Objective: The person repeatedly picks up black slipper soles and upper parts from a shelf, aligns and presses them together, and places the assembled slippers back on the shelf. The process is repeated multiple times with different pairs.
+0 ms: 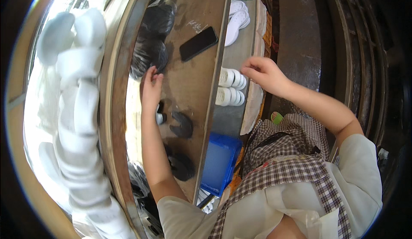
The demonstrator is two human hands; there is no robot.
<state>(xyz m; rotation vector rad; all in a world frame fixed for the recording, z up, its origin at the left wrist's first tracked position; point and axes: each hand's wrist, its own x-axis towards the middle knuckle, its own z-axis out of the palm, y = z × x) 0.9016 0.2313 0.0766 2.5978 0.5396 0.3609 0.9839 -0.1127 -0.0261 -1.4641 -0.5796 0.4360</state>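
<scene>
My left hand (151, 94) reaches over the brown upper shelf (189, 84). Its fingers are extended and slightly apart, near a black plastic bag (148, 58), with nothing seen in them. I cannot tell if the fingertips touch the bag. Over the lower grey shelf's edge, my right hand (267, 75) is loosely closed, fingers bent toward the thumb, and no object shows in it. Closest to it are short stacks of white shoe soles (231, 78). Below my left hand lie a black curved piece (182, 125) and another dark rounded piece (182, 167).
A black phone (198, 43) lies on the upper shelf. More white soles (237, 22) sit farther along the lower shelf, and a blue tray (219, 164) is nearer me. White curved foam-like pieces (81, 110) pile up at left beyond a metal rail (118, 89).
</scene>
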